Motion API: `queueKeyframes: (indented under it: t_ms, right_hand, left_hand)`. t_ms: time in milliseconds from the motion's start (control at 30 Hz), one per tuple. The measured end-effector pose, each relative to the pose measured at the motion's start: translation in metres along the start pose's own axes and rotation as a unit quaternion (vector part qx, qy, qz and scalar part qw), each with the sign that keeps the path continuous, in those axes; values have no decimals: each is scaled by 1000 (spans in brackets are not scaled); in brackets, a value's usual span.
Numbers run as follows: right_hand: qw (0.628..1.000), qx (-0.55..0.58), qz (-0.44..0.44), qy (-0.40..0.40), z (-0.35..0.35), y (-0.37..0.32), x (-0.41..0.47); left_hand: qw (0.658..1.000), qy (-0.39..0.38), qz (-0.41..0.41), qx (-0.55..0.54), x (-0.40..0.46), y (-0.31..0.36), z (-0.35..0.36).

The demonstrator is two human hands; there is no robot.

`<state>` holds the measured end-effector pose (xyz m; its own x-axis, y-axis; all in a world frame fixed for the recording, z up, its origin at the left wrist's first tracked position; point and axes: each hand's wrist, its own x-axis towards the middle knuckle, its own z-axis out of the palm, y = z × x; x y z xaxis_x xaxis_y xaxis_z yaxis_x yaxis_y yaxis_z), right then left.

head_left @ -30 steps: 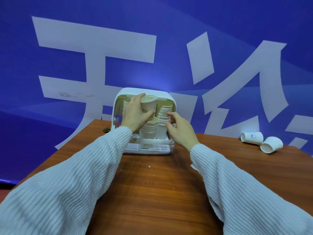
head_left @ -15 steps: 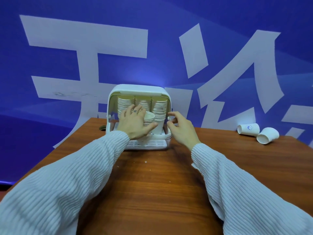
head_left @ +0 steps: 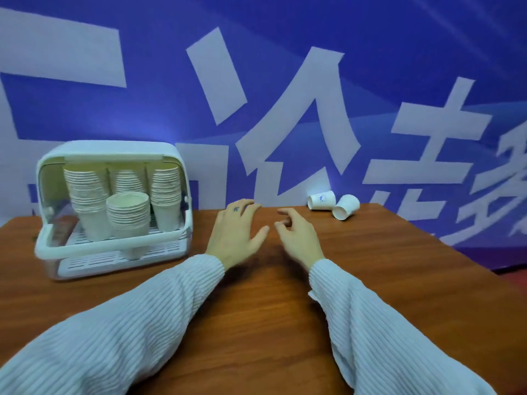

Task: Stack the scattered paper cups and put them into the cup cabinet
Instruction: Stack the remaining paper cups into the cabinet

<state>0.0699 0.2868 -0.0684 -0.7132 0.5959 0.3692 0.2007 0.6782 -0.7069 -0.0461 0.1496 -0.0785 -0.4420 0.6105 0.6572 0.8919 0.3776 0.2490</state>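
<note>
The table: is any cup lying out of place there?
Yes. Two paper cups lie tipped on their sides at the table's far edge, outside the cup cabinet, where the other cups stand stacked. Neither hand holds anything.

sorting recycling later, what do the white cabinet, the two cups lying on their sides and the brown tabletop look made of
White rounded cup cabinet: looks like moulded plastic, smooth with a soft sheen, with a slotted tray.
Two white cups lying on their sides: apparently paper, matte thin walls with rolled rims; one carries a small blue print.
Brown tabletop: wood-grain surface, slightly glossy; solid wood or laminate cannot be told.
</note>
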Motion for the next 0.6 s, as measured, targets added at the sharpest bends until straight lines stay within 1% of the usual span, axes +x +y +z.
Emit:
queueKeyframes:
  t_ms: [100, 233, 367, 500, 600]
  right_hand:
    - [998, -3, 56, 37, -33, 43, -1]
    - [992, -20, 100, 73, -69, 90, 2]
    - [985, -43, 118, 116, -93, 133, 14]
    - [979, -49, 137, 144, -98, 165, 34]
    - [978, -104, 104, 146, -96, 177, 56]
  left_hand:
    - [998, -34, -17, -50, 10, 30, 32]
    - [992, -68, -40, -103, 26, 61, 74]
    - [980, -92, -68, -164, 47, 82, 110]
    - [974, -88, -86, -191, 73, 91, 147]
    - [978, -69, -93, -176, 96, 97, 173]
